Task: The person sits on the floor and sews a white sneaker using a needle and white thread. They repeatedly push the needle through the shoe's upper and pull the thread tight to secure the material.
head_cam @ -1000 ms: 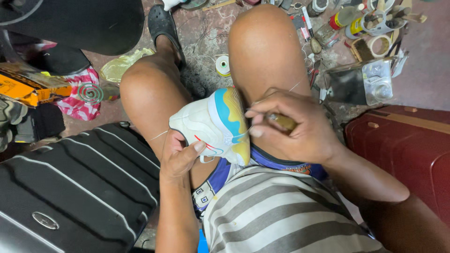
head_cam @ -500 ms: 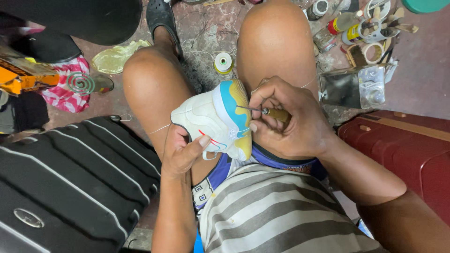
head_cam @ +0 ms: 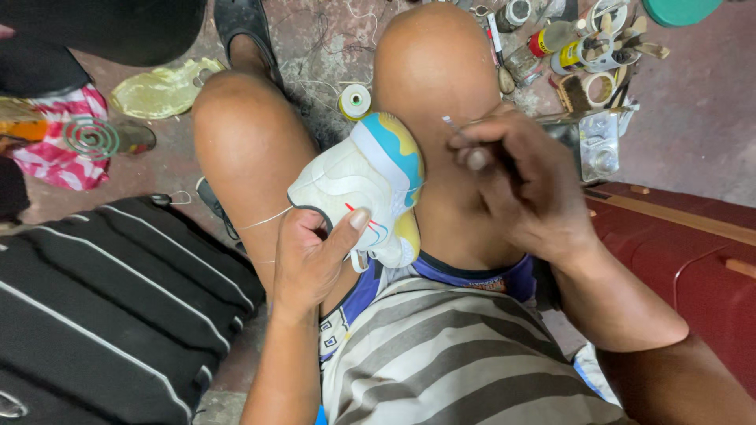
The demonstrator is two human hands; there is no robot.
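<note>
A white sneaker (head_cam: 354, 185) with a blue and yellow sole rests between my knees, sole edge turned up. My left hand (head_cam: 311, 256) grips it from below, thumb pressed on its side. A pale thread (head_cam: 264, 220) runs from the shoe across my left thigh. My right hand (head_cam: 524, 185) is lifted to the right of the shoe, over my right thigh, fingers closed on a thin metal-tipped sewing awl (head_cam: 453, 124) that points up and left, clear of the shoe.
A spool of thread (head_cam: 355, 101) stands on the floor between my legs. Glue bottles, cans and tools (head_cam: 579, 51) crowd the upper right. A red case (head_cam: 693, 252) lies at right, a black striped bag (head_cam: 102, 307) at left, a sandal (head_cam: 244, 24) up top.
My right hand has pulled away from the shoe's sole, up and to the right, taking the awl out. The left hand still holds the shoe, now seen closer.
</note>
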